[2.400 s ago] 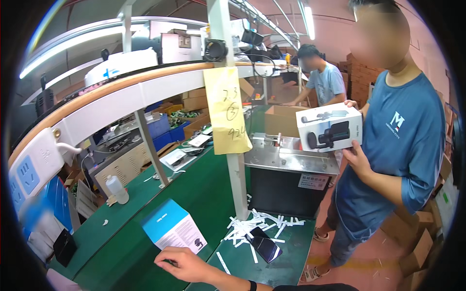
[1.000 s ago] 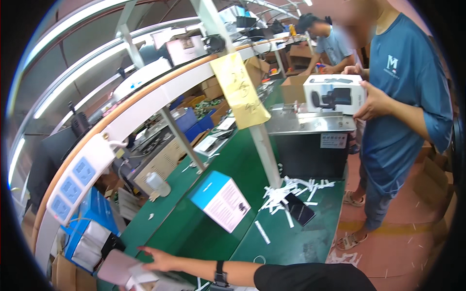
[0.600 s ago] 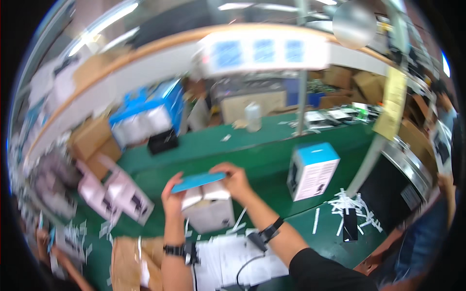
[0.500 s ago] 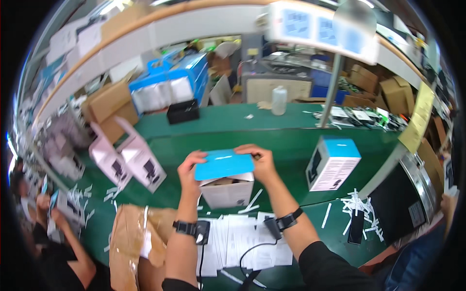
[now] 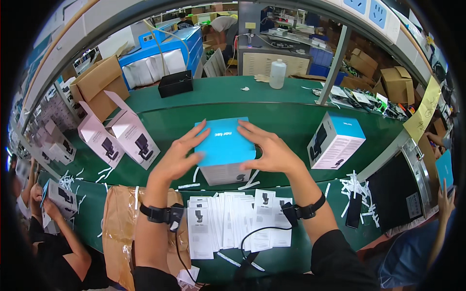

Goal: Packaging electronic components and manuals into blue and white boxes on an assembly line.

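A carton with a bright blue top (image 5: pixel 226 145) and white sides stands on the green table in front of me, its lid folded down. My left hand (image 5: pixel 182 151) lies along its left edge, fingers spread, the tips touching the blue top and the thumb a little blurred. On the opposite side, my right hand (image 5: pixel 272 148) rests with fingers stretched over the right edge of the lid. Neither hand is closed around anything. Just nearer to me, printed leaflets (image 5: pixel 228 220) lie in overlapping rows. A dark band with a cabled device sits on each wrist.
One closed blue-topped carton (image 5: pixel 335 140) stands to the right, and two open white cartons (image 5: pixel 133 138) to the left. A brown cardboard box (image 5: pixel 119 233) is at near left. White paper strips (image 5: pixel 361 203) surround a black phone (image 5: pixel 354 211). Co-workers sit on both sides.
The lid, raised at its front with a gap below, is now down flat. My hands have gone from gripping its edges to lying spread over it. The view has tilted downward.
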